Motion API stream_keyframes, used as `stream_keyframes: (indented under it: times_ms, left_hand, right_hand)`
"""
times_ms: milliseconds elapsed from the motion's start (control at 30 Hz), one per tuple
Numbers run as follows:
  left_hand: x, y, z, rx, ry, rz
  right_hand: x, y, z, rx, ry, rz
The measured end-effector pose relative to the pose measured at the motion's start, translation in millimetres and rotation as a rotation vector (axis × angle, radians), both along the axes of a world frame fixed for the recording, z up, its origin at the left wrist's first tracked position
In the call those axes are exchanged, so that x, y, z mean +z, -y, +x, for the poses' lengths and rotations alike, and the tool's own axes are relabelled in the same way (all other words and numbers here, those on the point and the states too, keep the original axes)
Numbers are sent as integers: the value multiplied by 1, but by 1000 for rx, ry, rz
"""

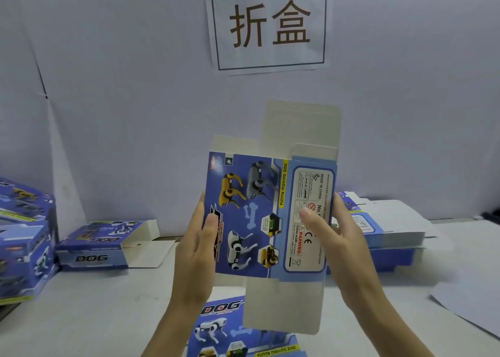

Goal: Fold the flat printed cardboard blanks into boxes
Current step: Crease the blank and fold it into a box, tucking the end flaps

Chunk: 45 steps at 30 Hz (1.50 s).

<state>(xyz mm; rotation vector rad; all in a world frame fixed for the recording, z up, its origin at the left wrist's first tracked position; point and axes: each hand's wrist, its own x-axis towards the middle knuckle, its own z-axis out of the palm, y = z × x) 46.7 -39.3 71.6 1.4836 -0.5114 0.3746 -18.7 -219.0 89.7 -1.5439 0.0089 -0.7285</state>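
I hold a flat blue cardboard blank (pixel 251 216), printed with toy dogs, upright in the air above the table. My left hand (pixel 198 248) grips its left edge, thumb on the printed face. My right hand (pixel 335 245) grips its right edge, thumb on the white warning label. Plain white flaps stick out above and below the printed panels. Another flat blank (pixel 230 329) lies on the table under my hands, partly hidden by the lower flap.
A stack of flat blanks (pixel 389 229) sits at the right. A folded box with open end flaps (pixel 100 245) lies at the left, beside piled folded boxes (pixel 24 237) at the far left edge. A paper sign (pixel 270 24) hangs on the back wall.
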Motion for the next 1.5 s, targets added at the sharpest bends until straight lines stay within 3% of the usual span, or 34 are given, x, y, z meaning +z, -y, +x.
stream_keyframes:
  times_ms: [167, 400, 500, 600, 767, 1000, 1333, 1500]
  left_hand:
    - [-1, 5, -7, -63, -26, -30]
    - [-3, 16, -16, -16, 18, 220]
    - [8, -6, -9, -150, -140, 125]
    - [16, -21, -10, -266, -270, 120]
    - [5, -19, -5, 10, -241, 54]
    - [7, -22, -1, -168, -314, -64]
    - [6, -20, -3, -83, -206, -45]
    - [13, -15, -9, -71, -89, 72]
  right_hand:
    - [-2, -3, 1, 129, -28, -10]
    - [-2, -9, -1, 325, -6, 25]
    - [1, 8, -1, 306, -42, 112]
    - [0, 16, -1, 307, -100, 39]
    - [-2, 11, 1, 326, -62, -22]
    - [1, 15, 0, 326, -129, -2]
    - [-1, 12, 2, 236, -73, 15]
    - [3, 9, 2, 191, 17, -27]
